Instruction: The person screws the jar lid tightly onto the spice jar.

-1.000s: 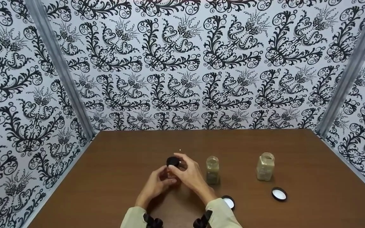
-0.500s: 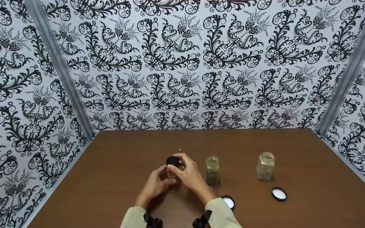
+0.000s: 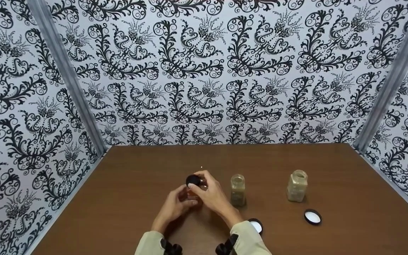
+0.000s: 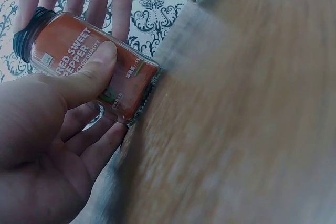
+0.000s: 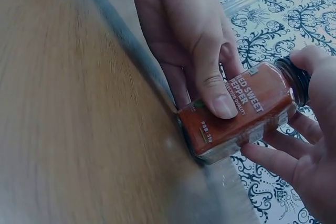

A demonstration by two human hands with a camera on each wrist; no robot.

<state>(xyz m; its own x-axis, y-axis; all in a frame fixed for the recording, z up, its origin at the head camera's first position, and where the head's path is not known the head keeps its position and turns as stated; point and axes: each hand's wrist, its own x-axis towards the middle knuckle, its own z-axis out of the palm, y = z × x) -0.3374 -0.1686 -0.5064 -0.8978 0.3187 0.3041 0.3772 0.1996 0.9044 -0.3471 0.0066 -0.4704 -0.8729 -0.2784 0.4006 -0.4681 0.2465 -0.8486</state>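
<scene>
A square glass spice jar (image 4: 128, 72) of orange-red powder, labelled "RED SWEET PEPPER", stands with its base at the tabletop. My left hand (image 3: 174, 207) holds its body, thumb across the label and fingers behind. On top sits a black lid (image 3: 192, 180), which my right hand (image 3: 214, 195) grips between thumb and fingers. In the right wrist view the lid (image 5: 295, 80) is on the jar's neck, partly covered by the right thumb. Much of the jar is hidden by both hands in the head view.
Right of my hands stands an uncapped glass jar (image 3: 238, 194) with greenish contents. Farther right is another uncapped jar (image 3: 296, 189) of pale contents. Two black lids with white inner faces lie nearby, one lid (image 3: 256, 226) by the right sleeve and the other lid (image 3: 312, 217) farther right.
Hardly anything differs. The right hand's fingers shift very slightly around the lid, while the left hand and the jar keep their place.
</scene>
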